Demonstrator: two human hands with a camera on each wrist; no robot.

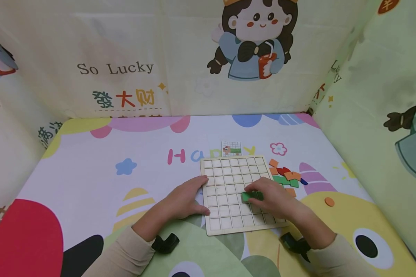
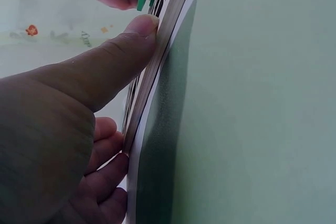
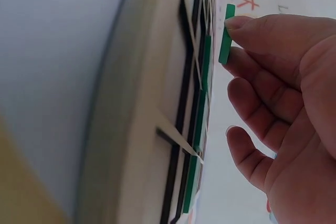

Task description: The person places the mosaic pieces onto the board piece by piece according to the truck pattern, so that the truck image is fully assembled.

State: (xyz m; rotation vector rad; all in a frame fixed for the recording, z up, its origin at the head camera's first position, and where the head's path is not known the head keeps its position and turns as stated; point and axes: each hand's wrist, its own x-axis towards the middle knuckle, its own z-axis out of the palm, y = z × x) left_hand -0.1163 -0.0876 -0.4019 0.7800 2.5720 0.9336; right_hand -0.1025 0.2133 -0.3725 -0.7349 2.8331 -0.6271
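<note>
A square wooden grid board (image 1: 223,200) lies on the patterned tabletop. My left hand (image 1: 183,198) rests at its left edge, fingers spread. In the left wrist view, that hand's thumb presses the board's side (image 2: 149,80) and the other fingers touch it further along. Over the grid, right of its middle, my right hand (image 1: 274,198) pinches a flat green tile (image 3: 227,35) between thumb and index finger, its other fingers loosely curled. Several green pieces (image 3: 193,177) sit in the board just below the pinched tile, partly hidden by the right hand in the head view.
Loose orange, green, red and blue tiles (image 1: 288,176) are heaped beside the board's right edge, partly behind the right hand. One round orange piece (image 1: 329,202) lies apart, nearer the right. Behind the board is a small card (image 1: 231,148) printed with a coloured grid picture. Printed cloth walls (image 1: 187,50) surround the table.
</note>
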